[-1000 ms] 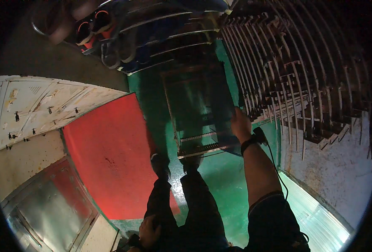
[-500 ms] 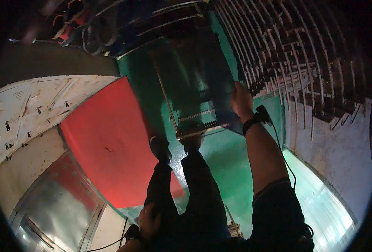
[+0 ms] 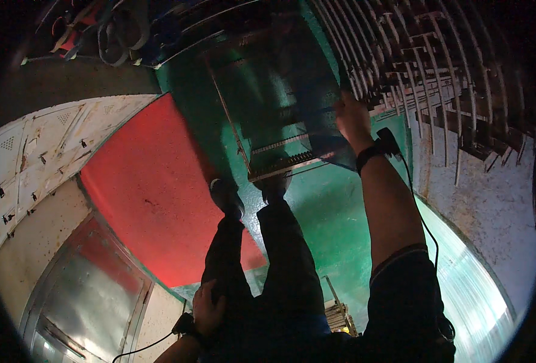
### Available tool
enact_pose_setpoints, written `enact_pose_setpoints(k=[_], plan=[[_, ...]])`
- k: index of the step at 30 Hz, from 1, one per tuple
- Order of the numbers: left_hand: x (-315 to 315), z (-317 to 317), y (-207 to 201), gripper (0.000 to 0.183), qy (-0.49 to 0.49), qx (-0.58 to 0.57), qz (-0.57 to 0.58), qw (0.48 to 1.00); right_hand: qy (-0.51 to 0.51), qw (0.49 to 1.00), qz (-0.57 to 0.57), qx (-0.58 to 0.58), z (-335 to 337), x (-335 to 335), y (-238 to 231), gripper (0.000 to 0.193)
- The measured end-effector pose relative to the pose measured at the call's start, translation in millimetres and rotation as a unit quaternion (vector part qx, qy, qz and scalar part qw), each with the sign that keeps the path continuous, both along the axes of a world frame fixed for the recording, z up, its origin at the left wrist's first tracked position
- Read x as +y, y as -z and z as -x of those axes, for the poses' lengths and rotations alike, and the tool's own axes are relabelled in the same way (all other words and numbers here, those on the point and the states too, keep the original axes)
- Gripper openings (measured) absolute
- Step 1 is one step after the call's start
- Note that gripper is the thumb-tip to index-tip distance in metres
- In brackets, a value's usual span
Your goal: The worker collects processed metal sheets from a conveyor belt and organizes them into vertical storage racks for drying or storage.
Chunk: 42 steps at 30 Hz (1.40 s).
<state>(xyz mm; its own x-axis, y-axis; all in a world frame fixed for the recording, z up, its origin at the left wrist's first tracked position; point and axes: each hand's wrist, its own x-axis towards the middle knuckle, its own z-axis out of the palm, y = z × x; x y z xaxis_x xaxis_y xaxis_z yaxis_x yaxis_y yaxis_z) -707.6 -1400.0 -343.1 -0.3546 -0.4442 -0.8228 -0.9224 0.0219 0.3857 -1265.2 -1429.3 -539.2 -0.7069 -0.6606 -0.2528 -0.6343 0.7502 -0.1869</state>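
Head-height fisheye, facing steeply down, floor (image 3: 340,206) well below — upper edge perhaps too dark

The right hand (image 3: 354,121) holds a metal frame (image 3: 292,162) above the green floor (image 3: 334,224). The left hand (image 3: 208,308) is by the left leg (image 3: 225,251). Pale lockers (image 3: 32,157) stand at the left

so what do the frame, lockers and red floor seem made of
Frame: probably dull metal, from its thin, straight, rusty-looking bars. Lockers: likely pale-painted metal, with vents and brown stains. Red floor: perhaps matte paint, evenly coloured; base hidden.
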Motion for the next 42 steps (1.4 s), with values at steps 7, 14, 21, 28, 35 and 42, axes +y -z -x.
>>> enact_pose_setpoints(k=[7,14,21,28,35,42], plan=[[-1,0,1,0.052,0.010,0.001,0.021,1.000,-0.002,1.000,0.009,-0.023,-3,-2,-10,0.035],[-4,4,2,0.052,0.015,0.003,0.015,1.000,-0.005,1.000,0.021,-0.010,3,4,-4,0.035],[-3,-3,5,0.053,0.010,-0.018,0.010,1.000,0.059,0.995,-0.002,-0.076,-25,3,6,0.040],[-1,-18,14,0.051,0.041,-0.006,0.022,0.999,-0.010,0.997,-0.030,0.076,-68,21,63,0.061],[-20,4,18,0.050,0.115,0.019,0.062,0.991,0.157,0.953,0.156,-0.208,-97,188,159,0.029],[-37,-14,29,0.043,0.222,0.015,0.144,0.964,0.264,0.907,0.025,-0.328,-221,279,249,0.023]])
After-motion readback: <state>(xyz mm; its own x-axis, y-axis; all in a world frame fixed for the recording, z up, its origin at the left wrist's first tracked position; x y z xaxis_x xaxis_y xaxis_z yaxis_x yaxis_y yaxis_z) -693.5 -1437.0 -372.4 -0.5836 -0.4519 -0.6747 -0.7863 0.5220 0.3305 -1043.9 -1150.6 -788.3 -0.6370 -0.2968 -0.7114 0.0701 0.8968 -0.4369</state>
